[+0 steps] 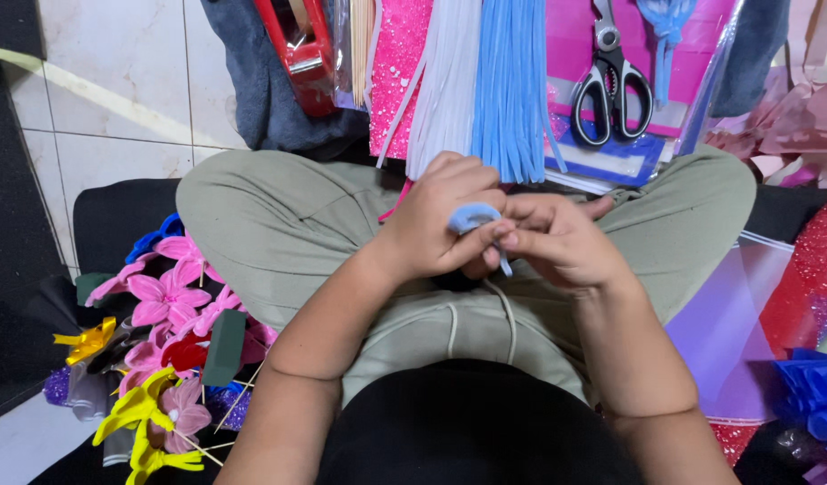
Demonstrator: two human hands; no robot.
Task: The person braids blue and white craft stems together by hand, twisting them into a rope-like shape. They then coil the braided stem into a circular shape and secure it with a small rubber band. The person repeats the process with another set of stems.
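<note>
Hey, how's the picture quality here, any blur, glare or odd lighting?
Head view: even, soft light with no hard shadows; the left hand and right hand, pinching a light blue fuzzy strip, look slightly soft, while the scissors are crisp; mild sheen on the floor tiles and clear plastic sheet; wide-angle lens stretches the edges.

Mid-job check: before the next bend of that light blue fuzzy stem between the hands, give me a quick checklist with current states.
1. Light blue fuzzy pipe-cleaner loop pinched by left hand: ok.
2. Right hand fingertips on the loop's end: ok.
3. Spare bundle of blue fuzzy stems lying ahead of the knees: ok.
4. Black-handled scissors in the pink packet, blades closed: ok.
5. Loop's shape under the fingers: cannot tell.
6. Finished pink fuzzy flowers apart from the hands: ok.
</note>
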